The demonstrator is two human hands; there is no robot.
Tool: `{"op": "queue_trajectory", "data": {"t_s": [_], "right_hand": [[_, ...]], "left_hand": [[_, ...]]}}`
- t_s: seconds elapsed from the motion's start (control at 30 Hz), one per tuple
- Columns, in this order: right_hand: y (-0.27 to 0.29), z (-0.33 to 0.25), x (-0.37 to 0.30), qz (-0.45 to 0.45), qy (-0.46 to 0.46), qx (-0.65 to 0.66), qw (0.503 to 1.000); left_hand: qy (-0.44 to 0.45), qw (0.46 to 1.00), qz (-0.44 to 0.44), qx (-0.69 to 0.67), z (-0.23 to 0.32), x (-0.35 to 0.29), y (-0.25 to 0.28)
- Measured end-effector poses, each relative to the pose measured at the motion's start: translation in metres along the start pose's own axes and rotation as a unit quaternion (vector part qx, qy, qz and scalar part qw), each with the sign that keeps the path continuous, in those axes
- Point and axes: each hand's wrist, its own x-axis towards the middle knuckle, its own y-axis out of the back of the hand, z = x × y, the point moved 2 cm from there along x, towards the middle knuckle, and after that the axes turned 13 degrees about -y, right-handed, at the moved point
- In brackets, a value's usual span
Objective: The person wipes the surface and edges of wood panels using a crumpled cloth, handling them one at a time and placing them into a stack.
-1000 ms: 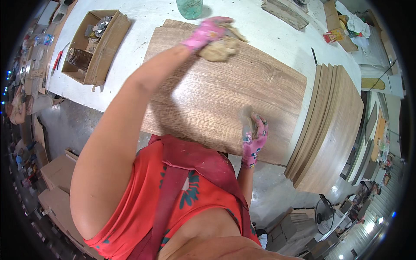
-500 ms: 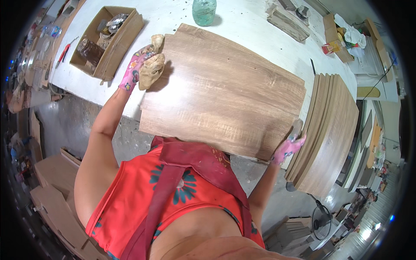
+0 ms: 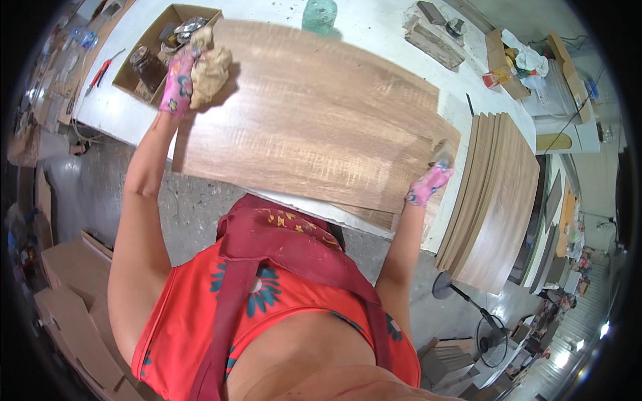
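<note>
**Wood panel wiped at the bench edge**

A large wood-grain panel lies on the white bench, its near edge overhanging. A stack of similar boards leans just to the right, a cardboard box sits at far left. The left hand has its grip closed around a tan rag on the panel's far-left corner; the right hand clasps the near-right corner. A hard push could likely tip the overhanging panel off.

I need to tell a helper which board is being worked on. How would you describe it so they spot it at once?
On the white workbench, find the big wood-grain board lying flat in front of the person. The left hand presses a tan rag on its far left corner; the right hand grips its right edge. Unlike the stacked boards to its right, it lies singly.
</note>
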Motion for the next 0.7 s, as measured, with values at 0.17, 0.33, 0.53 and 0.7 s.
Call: {"op": "queue_trajectory", "data": {"t_s": [0.17,0.33,0.53,0.7], "right_hand": [[0.012,-0.039,0.049,-0.027,-0.175,0.221,0.959],[0.048,-0.156,0.074,-0.007,-0.143,0.45,0.882],[0.114,-0.221,0.011,-0.291,0.024,0.47,0.833],[0.137,-0.178,-0.034,-0.156,0.037,0.322,0.933]], "left_hand": [[-0.114,0.992,0.057,-0.017,0.022,0.039,0.001],[-0.388,0.877,-0.086,0.269,0.071,0.01,0.005],[-0.247,0.906,-0.196,-0.282,0.022,-0.024,-0.002],[-0.098,0.94,-0.064,-0.32,-0.019,-0.076,0.021]]}}
